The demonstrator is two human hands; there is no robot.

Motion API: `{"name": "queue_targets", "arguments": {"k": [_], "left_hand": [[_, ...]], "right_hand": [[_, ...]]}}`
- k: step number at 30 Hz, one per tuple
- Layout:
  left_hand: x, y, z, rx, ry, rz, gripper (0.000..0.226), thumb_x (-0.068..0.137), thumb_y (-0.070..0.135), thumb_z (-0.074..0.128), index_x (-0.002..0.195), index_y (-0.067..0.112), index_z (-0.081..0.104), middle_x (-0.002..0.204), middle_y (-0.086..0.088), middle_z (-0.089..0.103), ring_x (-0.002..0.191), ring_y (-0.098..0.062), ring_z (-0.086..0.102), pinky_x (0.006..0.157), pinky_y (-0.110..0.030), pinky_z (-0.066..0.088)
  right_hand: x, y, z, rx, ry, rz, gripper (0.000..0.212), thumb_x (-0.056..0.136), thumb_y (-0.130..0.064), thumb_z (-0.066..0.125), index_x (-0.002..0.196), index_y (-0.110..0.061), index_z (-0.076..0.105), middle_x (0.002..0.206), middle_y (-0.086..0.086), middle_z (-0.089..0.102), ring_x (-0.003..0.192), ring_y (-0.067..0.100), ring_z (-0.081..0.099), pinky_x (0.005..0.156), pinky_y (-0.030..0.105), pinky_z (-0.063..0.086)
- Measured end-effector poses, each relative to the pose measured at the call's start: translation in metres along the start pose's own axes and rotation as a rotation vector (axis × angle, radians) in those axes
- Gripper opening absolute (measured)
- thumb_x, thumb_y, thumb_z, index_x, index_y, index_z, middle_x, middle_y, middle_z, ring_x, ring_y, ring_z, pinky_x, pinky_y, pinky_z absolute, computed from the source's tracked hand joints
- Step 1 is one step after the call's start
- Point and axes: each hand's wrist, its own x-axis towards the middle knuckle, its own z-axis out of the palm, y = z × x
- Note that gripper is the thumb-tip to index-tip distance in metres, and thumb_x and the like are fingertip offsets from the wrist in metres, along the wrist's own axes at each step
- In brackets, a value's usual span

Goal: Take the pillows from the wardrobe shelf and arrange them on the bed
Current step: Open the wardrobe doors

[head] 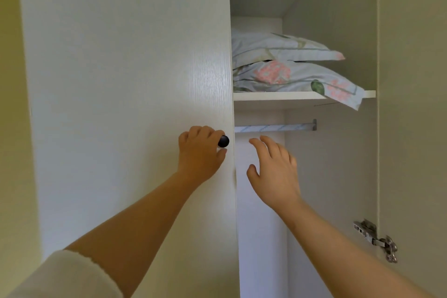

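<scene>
Two floral pillows lie stacked on the white wardrobe shelf (278, 97): the upper pillow (278, 47) pale with green lines, the lower pillow (292, 76) with pink flowers, one corner hanging over the shelf's front edge. My left hand (199, 152) is closed around the black knob (223, 141) of the left wardrobe door (125, 80). My right hand (273, 172) hovers open, fingers spread, inside the open right half, below the shelf and just under the hanging rail (275, 127). The left part of both pillows is hidden behind the left door.
The right door is swung open, with its hinges (377, 239) on the right side panel. The space under the rail holds no clothes. A yellowish wall (12, 128) borders the wardrobe on the left. The bed is out of view.
</scene>
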Motion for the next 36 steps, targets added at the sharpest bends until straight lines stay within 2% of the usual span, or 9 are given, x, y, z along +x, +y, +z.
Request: {"name": "queue_targets", "arguments": {"k": [5,13,18,21,24,26,30,33,36], "left_hand": [[0.003,0.012,-0.005,-0.193,-0.017,-0.199,0.025,0.093,0.028,0.046,0.113,0.02,0.059,0.118,-0.002,0.058,0.119,-0.023,0.041,0.096,-0.034,0.028],[-0.038,0.017,-0.054,-0.448,0.078,-0.182,0.024,0.079,0.032,0.058,0.095,0.017,0.068,0.095,0.006,0.065,0.102,-0.021,0.056,0.09,-0.039,0.044],[-0.075,0.018,-0.103,-0.575,0.085,-0.109,0.011,0.085,0.016,0.06,0.092,0.021,0.066,0.086,0.025,0.054,0.092,0.014,0.046,0.083,0.0,0.031],[-0.095,0.016,-0.129,-0.672,0.066,-0.163,0.02,0.085,0.012,0.061,0.088,0.032,0.062,0.087,0.02,0.058,0.097,0.003,0.048,0.088,-0.006,0.034],[-0.115,0.011,-0.154,-0.781,0.076,-0.182,0.013,0.076,0.029,0.062,0.086,0.035,0.066,0.091,0.024,0.059,0.098,-0.003,0.054,0.094,-0.012,0.039],[-0.127,0.005,-0.169,-0.851,0.095,-0.187,0.017,0.07,0.035,0.06,0.085,0.039,0.068,0.091,0.022,0.06,0.098,-0.003,0.056,0.096,-0.016,0.042],[-0.151,-0.013,-0.197,-0.928,0.158,-0.212,0.019,0.067,0.031,0.062,0.082,0.04,0.069,0.091,0.016,0.061,0.099,-0.001,0.058,0.091,-0.017,0.045],[-0.169,-0.029,-0.217,-0.955,0.18,-0.262,0.022,0.066,0.035,0.072,0.088,0.035,0.07,0.103,0.008,0.064,0.112,-0.016,0.056,0.106,-0.045,0.04],[-0.185,-0.039,-0.238,-1.008,0.176,-0.32,0.041,0.061,0.049,0.077,0.094,0.027,0.068,0.108,0.005,0.066,0.115,-0.025,0.056,0.099,-0.045,0.045]], "right_hand": [[-0.013,0.003,-0.012,0.062,-0.03,0.005,0.05,0.089,-0.019,0.048,0.137,-0.021,0.037,0.147,0.001,0.035,0.13,0.024,0.035,0.107,0.037,0.023],[-0.025,-0.006,-0.032,0.306,-0.014,-0.005,0.045,0.089,-0.017,0.051,0.133,-0.019,0.043,0.141,-0.001,0.043,0.128,0.021,0.039,0.104,0.033,0.028],[-0.033,-0.032,-0.046,0.562,-0.009,-0.102,0.04,0.09,-0.018,0.053,0.13,-0.018,0.047,0.136,-0.002,0.051,0.124,0.018,0.044,0.105,0.031,0.031],[-0.038,-0.053,-0.055,0.739,-0.04,-0.172,0.035,0.094,-0.018,0.047,0.129,-0.02,0.049,0.126,-0.005,0.056,0.112,0.004,0.046,0.096,0.009,0.031],[-0.045,-0.079,-0.068,0.903,-0.041,-0.289,0.035,0.091,-0.019,0.039,0.114,-0.044,0.047,0.099,-0.032,0.051,0.09,-0.018,0.046,0.079,-0.007,0.032],[-0.053,-0.096,-0.076,0.968,-0.086,-0.327,0.038,0.089,-0.022,0.035,0.102,-0.057,0.039,0.092,-0.038,0.047,0.092,-0.018,0.049,0.082,0.001,0.039],[-0.066,-0.129,-0.085,1.125,-0.154,-0.437,0.033,0.089,-0.019,0.036,0.11,-0.04,0.05,0.095,-0.017,0.062,0.094,0.008,0.059,0.085,0.033,0.051],[-0.07,-0.16,-0.091,1.223,-0.204,-0.507,0.037,0.09,-0.02,0.034,0.117,-0.043,0.044,0.105,-0.022,0.059,0.104,-0.001,0.056,0.09,0.023,0.048],[-0.075,-0.193,-0.084,1.341,-0.237,-0.505,0.044,0.09,-0.021,0.033,0.131,-0.037,0.039,0.129,-0.016,0.055,0.12,-0.003,0.049,0.102,0.025,0.042]]}}
